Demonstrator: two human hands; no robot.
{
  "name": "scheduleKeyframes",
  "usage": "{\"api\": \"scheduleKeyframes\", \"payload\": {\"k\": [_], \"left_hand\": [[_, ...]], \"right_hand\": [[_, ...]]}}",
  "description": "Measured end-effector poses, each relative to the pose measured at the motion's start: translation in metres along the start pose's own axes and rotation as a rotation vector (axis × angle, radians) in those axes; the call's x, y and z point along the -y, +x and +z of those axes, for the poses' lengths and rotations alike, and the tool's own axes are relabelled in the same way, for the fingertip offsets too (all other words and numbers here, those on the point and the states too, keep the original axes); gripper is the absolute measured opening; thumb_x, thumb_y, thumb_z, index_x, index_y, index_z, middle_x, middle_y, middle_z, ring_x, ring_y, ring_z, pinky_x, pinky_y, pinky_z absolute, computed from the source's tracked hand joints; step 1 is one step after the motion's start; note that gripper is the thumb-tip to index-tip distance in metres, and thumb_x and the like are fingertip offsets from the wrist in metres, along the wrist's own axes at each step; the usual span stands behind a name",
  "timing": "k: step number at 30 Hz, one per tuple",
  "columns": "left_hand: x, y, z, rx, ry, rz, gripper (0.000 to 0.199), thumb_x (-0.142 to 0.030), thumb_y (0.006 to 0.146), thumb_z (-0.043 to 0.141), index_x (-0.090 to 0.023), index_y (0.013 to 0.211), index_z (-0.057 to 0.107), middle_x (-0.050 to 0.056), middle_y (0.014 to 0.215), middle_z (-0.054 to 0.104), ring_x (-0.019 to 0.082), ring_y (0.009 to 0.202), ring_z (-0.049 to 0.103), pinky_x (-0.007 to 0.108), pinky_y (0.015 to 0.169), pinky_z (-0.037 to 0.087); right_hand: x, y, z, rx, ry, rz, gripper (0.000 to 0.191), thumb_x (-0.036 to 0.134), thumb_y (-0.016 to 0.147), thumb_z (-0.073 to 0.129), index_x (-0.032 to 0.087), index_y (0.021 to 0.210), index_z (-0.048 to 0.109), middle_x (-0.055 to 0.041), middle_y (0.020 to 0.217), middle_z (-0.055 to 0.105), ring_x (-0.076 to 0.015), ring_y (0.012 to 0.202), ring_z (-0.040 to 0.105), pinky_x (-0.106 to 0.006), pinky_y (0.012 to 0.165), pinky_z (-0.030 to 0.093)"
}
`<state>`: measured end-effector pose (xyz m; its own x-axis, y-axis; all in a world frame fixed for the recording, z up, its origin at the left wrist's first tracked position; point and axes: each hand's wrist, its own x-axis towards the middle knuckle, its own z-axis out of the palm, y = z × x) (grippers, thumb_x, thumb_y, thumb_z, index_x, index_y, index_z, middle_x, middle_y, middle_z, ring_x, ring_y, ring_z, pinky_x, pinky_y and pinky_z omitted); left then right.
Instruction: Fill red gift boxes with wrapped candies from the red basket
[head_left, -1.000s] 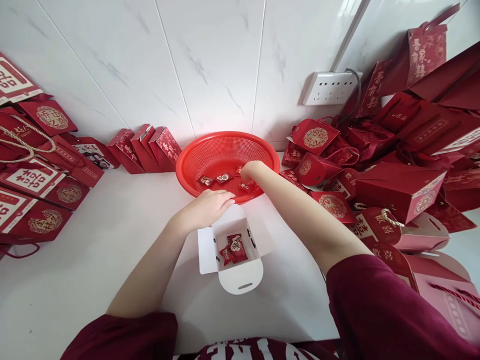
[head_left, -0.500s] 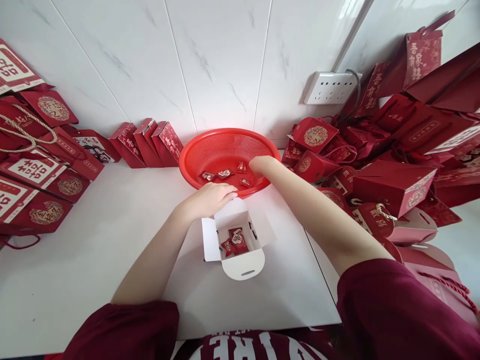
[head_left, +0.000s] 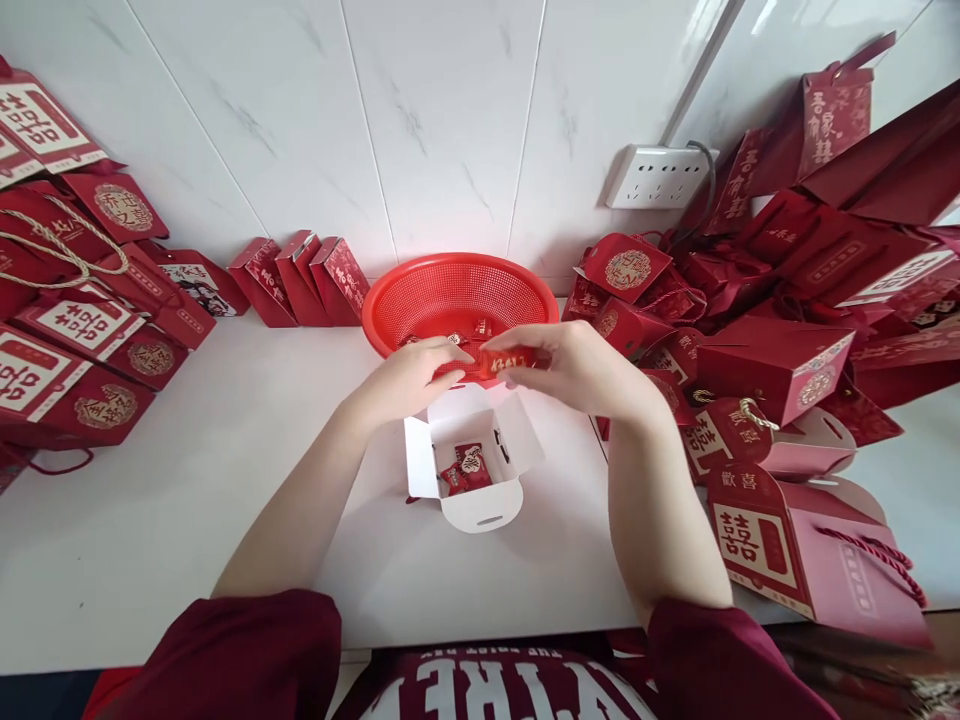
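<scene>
My right hand (head_left: 577, 368) holds a small red wrapped candy (head_left: 501, 362) by its fingertips, just above the far flap of an open white box (head_left: 480, 500). My left hand (head_left: 409, 378) rests on the box's far left flap, fingertips almost touching the candy. Inside the box lie a few red candies (head_left: 466, 466). Behind both hands stands a red mesh basket (head_left: 450, 290) with a few more wrapped candies (head_left: 480, 328) in it.
Red gift boxes and bags are piled at the right (head_left: 772, 350) and at the left (head_left: 67, 330), and three stand against the tiled wall (head_left: 300, 280). A white power strip (head_left: 660, 175) hangs on the wall. The white tabletop (head_left: 187, 500) ends near my body.
My right hand has come out of the basket with a candy and moved toward me, over the box. My left hand stayed at the box flap.
</scene>
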<state>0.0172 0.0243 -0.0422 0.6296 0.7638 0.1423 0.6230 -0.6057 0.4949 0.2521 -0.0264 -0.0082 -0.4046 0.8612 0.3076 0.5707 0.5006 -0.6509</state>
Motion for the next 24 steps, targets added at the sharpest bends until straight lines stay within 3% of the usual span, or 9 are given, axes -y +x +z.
{"api": "scheduleKeyframes", "payload": {"k": [2,4,5,7,9,11,14,20,24], "left_hand": [[-0.007,-0.015,-0.003,-0.199,0.002,-0.039,0.023,-0.035,0.096,0.050,-0.021,0.098,0.069,0.003,0.098,0.069,0.017,0.087,0.063,0.029,0.075,0.048],[-0.011,-0.032,-0.007,-0.330,0.081,-0.176,0.035,-0.041,0.095,0.050,-0.019,0.072,0.064,0.001,0.068,0.061,0.014,0.063,0.056,0.028,0.059,0.041],[-0.011,-0.041,-0.008,-0.342,0.131,-0.273,0.044,-0.046,0.095,0.050,-0.019,0.062,0.058,0.000,0.058,0.053,0.013,0.055,0.050,0.028,0.053,0.036],[-0.007,-0.054,-0.010,-0.234,0.155,-0.451,0.055,-0.058,0.091,0.051,-0.019,0.053,0.054,0.000,0.051,0.048,0.013,0.050,0.046,0.028,0.048,0.031],[-0.001,-0.063,-0.008,-0.028,0.001,-0.505,0.049,-0.062,0.086,0.055,-0.020,0.064,0.065,0.002,0.065,0.063,0.016,0.059,0.058,0.028,0.051,0.040],[0.005,-0.069,-0.002,0.134,-0.264,-0.447,0.037,-0.055,0.087,0.057,-0.022,0.092,0.073,0.004,0.096,0.073,0.022,0.084,0.067,0.029,0.066,0.051],[0.007,-0.077,0.015,0.183,-0.621,-0.373,0.037,-0.036,0.090,0.055,-0.023,0.122,0.066,0.005,0.126,0.067,0.026,0.110,0.064,0.032,0.086,0.053],[-0.009,-0.110,0.063,-0.155,-0.924,-0.317,0.042,-0.024,0.086,0.056,-0.019,0.127,0.059,0.010,0.130,0.065,0.030,0.113,0.062,0.036,0.087,0.052],[-0.028,-0.130,0.089,-0.486,-0.960,-0.304,0.060,-0.023,0.086,0.058,-0.026,0.144,0.044,0.010,0.147,0.051,0.032,0.131,0.051,0.042,0.101,0.046]], "right_hand": [[0.011,-0.010,-0.002,0.048,0.054,-0.098,0.029,0.021,0.092,0.059,0.024,0.119,0.071,-0.0004,0.114,0.074,-0.0177,0.098,0.069,-0.029,0.085,0.053],[0.017,-0.014,-0.003,0.076,0.067,-0.160,0.033,0.014,0.094,0.054,0.025,0.121,0.070,0.0004,0.119,0.073,-0.0169,0.106,0.068,-0.028,0.091,0.052],[0.019,-0.015,-0.003,0.088,0.062,-0.168,0.036,0.012,0.094,0.052,0.025,0.123,0.069,0.0005,0.120,0.072,-0.0167,0.108,0.067,-0.028,0.093,0.051],[0.021,-0.016,-0.004,0.117,0.040,-0.155,0.037,0.010,0.094,0.050,0.025,0.122,0.069,-0.0001,0.118,0.073,-0.0169,0.107,0.068,-0.028,0.092,0.051],[0.022,-0.017,-0.003,0.145,0.016,-0.127,0.031,0.012,0.094,0.053,0.024,0.117,0.070,-0.0009,0.109,0.075,-0.0166,0.095,0.070,-0.027,0.083,0.052],[0.024,-0.018,-0.002,0.179,0.001,-0.111,0.022,0.016,0.093,0.058,0.022,0.109,0.072,-0.0007,0.095,0.076,-0.0152,0.081,0.070,-0.025,0.073,0.051],[0.028,-0.020,0.002,0.186,-0.011,-0.124,0.014,0.015,0.091,0.062,0.020,0.101,0.070,-0.0001,0.087,0.074,-0.0138,0.074,0.067,-0.025,0.070,0.050],[0.037,-0.036,0.001,0.142,0.010,-0.266,0.017,0.011,0.095,0.056,0.018,0.105,0.068,-0.0034,0.097,0.072,-0.0154,0.082,0.066,-0.027,0.074,0.052],[0.041,-0.049,0.006,-0.049,0.030,-0.326,0.016,0.013,0.096,0.055,0.019,0.104,0.068,-0.0061,0.102,0.070,-0.0183,0.091,0.067,-0.031,0.080,0.055]]}}
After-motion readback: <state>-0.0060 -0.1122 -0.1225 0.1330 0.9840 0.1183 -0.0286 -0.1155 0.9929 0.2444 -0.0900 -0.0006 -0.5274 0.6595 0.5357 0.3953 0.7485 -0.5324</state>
